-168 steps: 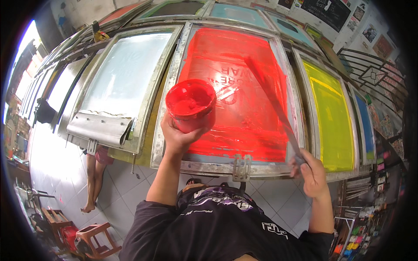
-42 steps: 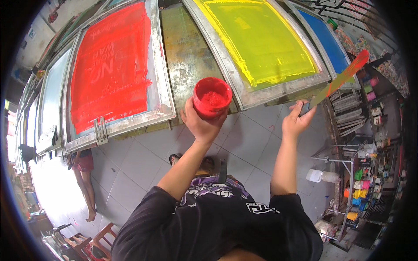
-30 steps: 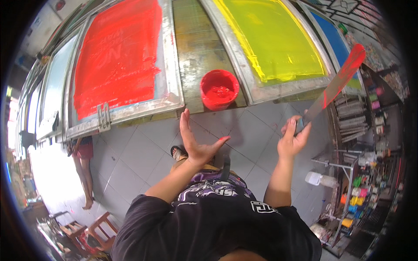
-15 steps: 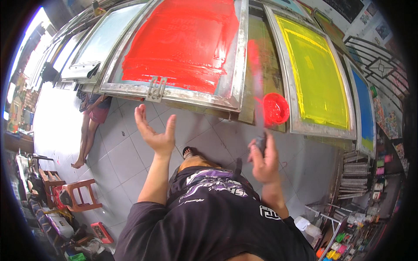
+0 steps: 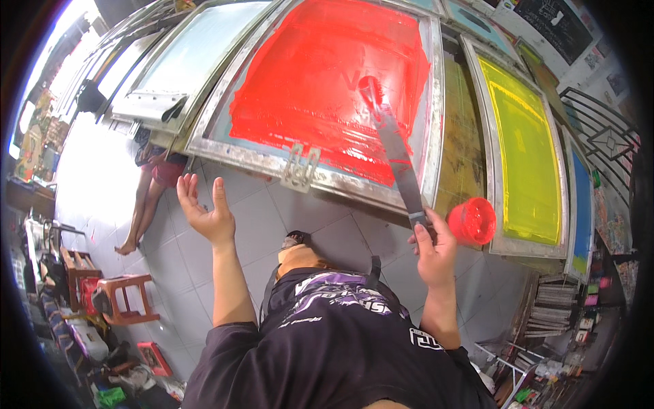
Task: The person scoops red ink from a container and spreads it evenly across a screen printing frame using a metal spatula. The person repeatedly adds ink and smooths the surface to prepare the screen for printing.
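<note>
My right hand (image 5: 436, 249) is closed round the dark handle of a long ink spatula (image 5: 396, 151). Red ink coats the spatula's tip, which lies over the red-inked screen printing frame (image 5: 313, 82); whether it touches the mesh I cannot tell. Just right of that hand stands a tub of red ink (image 5: 471, 222), its rim smeared red. My left hand (image 5: 208, 210) is raised in front of the frame's near edge, palm up, fingers apart, holding nothing. A metal hinge clamp (image 5: 300, 168) sits on that near edge, to the right of my left hand.
On the right are a yellow-inked screen (image 5: 521, 143) and a blue one (image 5: 582, 198). A pale screen (image 5: 197, 54) lies to the left. Another person's bare legs (image 5: 144, 201) show beyond the table at left. A brown plastic stool (image 5: 126, 298) stands on the tiled floor.
My right hand has swung the spatula from beside the ink tub to over the red screen. My left hand has shifted left and slightly down. The view has turned, moving the screens rightward.
</note>
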`<state>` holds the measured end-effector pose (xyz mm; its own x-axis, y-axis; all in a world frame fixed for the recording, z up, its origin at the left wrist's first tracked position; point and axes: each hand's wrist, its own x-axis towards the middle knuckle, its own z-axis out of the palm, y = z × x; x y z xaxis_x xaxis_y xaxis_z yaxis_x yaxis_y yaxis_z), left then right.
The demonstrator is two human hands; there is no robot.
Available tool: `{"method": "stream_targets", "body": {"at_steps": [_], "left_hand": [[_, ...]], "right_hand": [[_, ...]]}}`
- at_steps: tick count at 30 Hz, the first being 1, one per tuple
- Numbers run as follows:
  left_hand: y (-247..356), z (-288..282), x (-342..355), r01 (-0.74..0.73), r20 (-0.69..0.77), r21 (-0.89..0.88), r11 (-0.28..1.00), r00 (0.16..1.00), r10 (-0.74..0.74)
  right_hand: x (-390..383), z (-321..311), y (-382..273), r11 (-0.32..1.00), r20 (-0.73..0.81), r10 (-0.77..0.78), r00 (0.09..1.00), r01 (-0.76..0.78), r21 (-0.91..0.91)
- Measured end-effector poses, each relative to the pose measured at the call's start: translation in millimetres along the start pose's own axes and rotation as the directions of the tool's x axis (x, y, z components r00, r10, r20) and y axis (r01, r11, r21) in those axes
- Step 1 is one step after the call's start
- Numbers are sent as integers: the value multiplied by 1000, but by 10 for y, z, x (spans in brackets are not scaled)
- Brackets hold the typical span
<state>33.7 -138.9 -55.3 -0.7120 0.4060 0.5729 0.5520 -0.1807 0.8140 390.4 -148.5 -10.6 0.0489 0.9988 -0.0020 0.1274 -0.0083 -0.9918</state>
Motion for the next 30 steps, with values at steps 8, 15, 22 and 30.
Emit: {"method": "stream_targets", "body": {"at_steps": [8, 15, 22, 30], "left_hand": [[-652, 409, 1292, -56, 219, -21, 998, 974, 59], [-943, 773, 1970, -147, 534, 20, 989, 838, 113], [-1150, 940, 2054, -211, 684, -48, 976, 706, 186], [-1208, 958, 1983, -104, 728, -50, 993, 677, 108]], "right_hand": [[795, 313, -527, 931, -240, -124, 963, 29, -364], [1452, 631, -658, 795, -393, -106, 914, -159, -585], [1183, 638, -775, 765, -374, -95, 922, -173, -621], [881, 1109, -572, 740, -427, 64, 902, -330, -586]]}}
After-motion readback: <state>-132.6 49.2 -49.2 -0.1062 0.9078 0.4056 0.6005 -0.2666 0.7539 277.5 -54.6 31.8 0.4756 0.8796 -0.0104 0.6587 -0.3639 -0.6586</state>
